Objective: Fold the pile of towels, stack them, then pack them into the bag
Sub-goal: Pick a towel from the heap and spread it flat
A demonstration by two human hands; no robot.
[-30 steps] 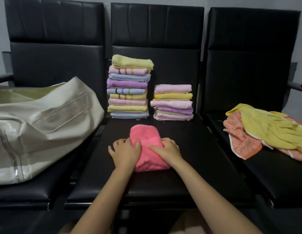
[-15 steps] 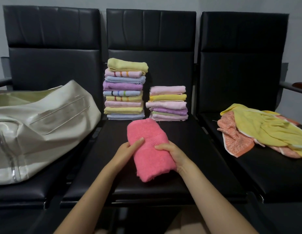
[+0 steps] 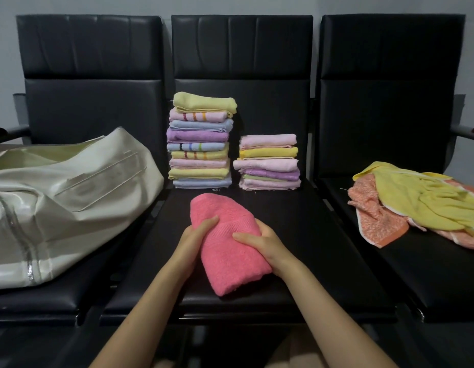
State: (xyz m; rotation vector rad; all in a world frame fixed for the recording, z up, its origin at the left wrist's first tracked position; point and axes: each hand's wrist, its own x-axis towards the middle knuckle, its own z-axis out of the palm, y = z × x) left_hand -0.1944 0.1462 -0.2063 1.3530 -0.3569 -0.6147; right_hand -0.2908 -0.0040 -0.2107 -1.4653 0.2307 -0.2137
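Observation:
A folded pink towel [image 3: 225, 251] is held just above the middle seat. My left hand [image 3: 194, 235] grips its left side with the thumb on top, and my right hand [image 3: 259, 241] grips its right side the same way. Behind it stand two stacks of folded towels: a tall stack [image 3: 200, 140] on the left and a shorter stack [image 3: 269, 162] on the right. A cream bag [image 3: 66, 197] lies on the left seat. Unfolded yellow and orange towels [image 3: 416, 203] lie in a heap on the right seat.
Three black padded chairs [image 3: 283, 208] stand side by side against a grey wall, with armrests at the far left and far right. Bare seat shows in front of the stacks and around the pink towel.
Both hands went from pressing on top of the pink towel to gripping its sides, and the towel has been lifted off the seat toward me.

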